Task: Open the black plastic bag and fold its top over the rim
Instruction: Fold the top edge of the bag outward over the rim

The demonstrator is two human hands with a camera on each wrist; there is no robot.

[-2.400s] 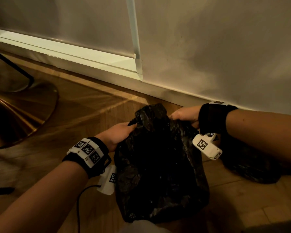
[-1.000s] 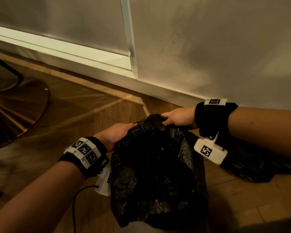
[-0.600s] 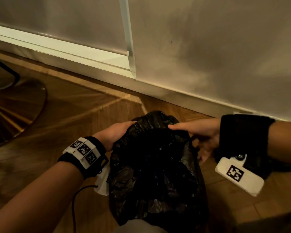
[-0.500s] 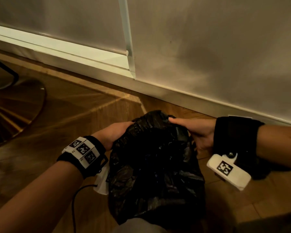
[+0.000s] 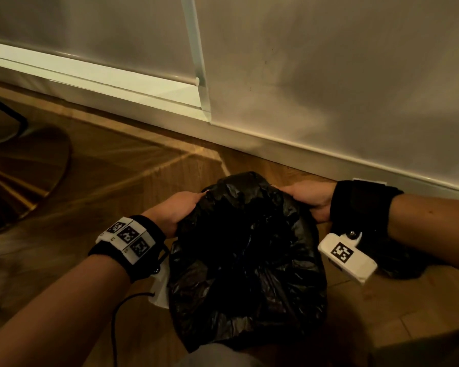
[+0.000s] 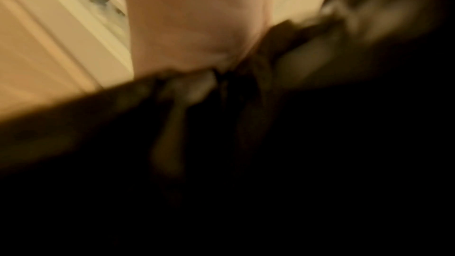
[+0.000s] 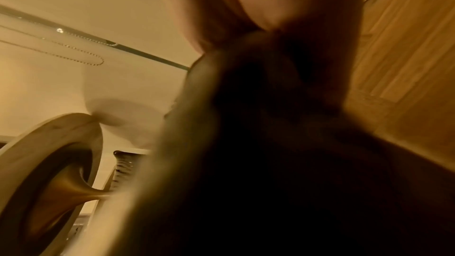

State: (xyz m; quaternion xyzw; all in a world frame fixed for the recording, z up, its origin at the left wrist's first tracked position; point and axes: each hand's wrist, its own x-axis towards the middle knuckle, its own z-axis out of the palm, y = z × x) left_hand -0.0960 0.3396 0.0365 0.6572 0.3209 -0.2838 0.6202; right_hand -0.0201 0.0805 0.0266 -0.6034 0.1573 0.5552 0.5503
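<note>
while opening: both grips clench top of black plastic bag, left hand, right hand.
next: spread mouth wider, roll edge down over rim; rim hidden.

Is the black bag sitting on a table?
No, the black bag sits on the wooden floor beside the wall, both hands gripping its top.

No words or numbers can be read; only square coded markers on the wrist bands.

Home: wood floor, white skirting board.
</note>
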